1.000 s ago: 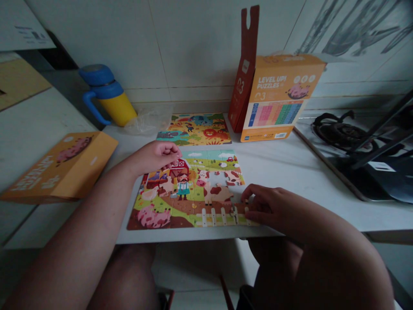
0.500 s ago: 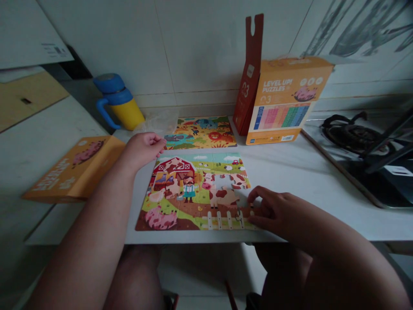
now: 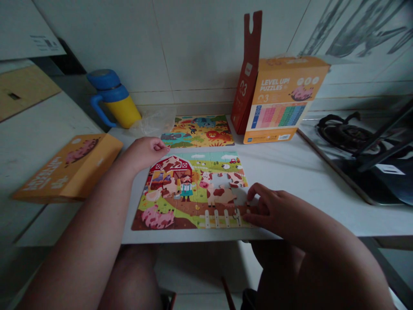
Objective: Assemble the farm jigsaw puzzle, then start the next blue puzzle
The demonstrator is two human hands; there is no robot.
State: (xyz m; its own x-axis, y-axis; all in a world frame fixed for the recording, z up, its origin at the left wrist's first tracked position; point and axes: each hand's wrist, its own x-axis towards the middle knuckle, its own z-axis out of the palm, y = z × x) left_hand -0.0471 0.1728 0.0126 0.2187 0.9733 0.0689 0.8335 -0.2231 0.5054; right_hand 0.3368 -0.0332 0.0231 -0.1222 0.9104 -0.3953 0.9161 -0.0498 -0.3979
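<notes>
A farm jigsaw puzzle lies on the white counter, with a gap around the cow at its right side. My right hand bends over the lower right edge, thumb and fingers gripping a puzzle piece with brown ground and fence, mostly covered by the hand. My left hand is closed, fingers curled, by the upper left corner; nothing shows in it. A loose brown-and-white piece rests on the barn picture. Another loose piece lies below it.
Behind stands a second puzzle with a lion, lying flat. An orange puzzle box stands open at the back right, beside a gas stove. To the left are another orange box, a blue-yellow flask and a clear plastic bag.
My left hand has moved left off the barn, uncovering a loose piece there. My right hand stays at the lower right edge. The view has shifted slightly.
</notes>
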